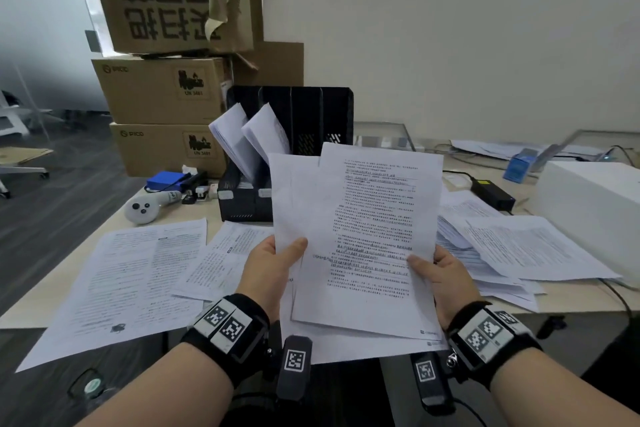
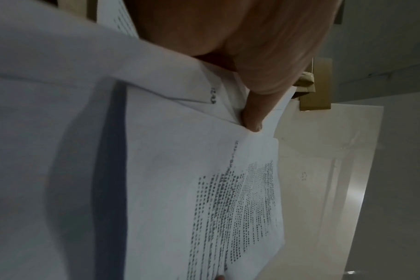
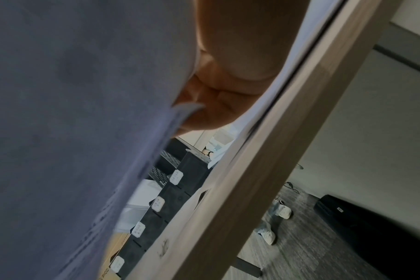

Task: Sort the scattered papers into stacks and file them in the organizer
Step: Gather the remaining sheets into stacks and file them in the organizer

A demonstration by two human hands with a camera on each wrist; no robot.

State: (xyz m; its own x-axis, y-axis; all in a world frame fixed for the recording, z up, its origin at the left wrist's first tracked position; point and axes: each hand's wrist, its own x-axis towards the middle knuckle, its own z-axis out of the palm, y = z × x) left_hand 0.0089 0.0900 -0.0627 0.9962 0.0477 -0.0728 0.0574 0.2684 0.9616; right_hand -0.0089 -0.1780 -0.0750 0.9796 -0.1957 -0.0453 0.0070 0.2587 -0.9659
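I hold a sheaf of printed papers (image 1: 360,229) upright above the desk's near edge. My left hand (image 1: 273,260) pinches its left side, thumb on the front sheet; my right hand (image 1: 440,270) grips its right side. The left wrist view shows my left hand (image 2: 252,75) with a finger between the held papers (image 2: 180,170). In the right wrist view my right hand (image 3: 228,75) lies against the back of the sheaf (image 3: 72,132). The black organizer (image 1: 298,135) stands behind the sheaf, with papers in its two left slots (image 1: 249,139). The organizer (image 3: 170,199) shows white labels.
Loose printed sheets (image 1: 131,274) lie at the left of the desk (image 1: 31,308), and a messy pile (image 1: 512,250) at the right. Cardboard boxes (image 1: 162,90) are stacked behind. A white controller (image 1: 145,208), a black power adapter (image 1: 491,194) and a white box (image 1: 595,211) are nearby.
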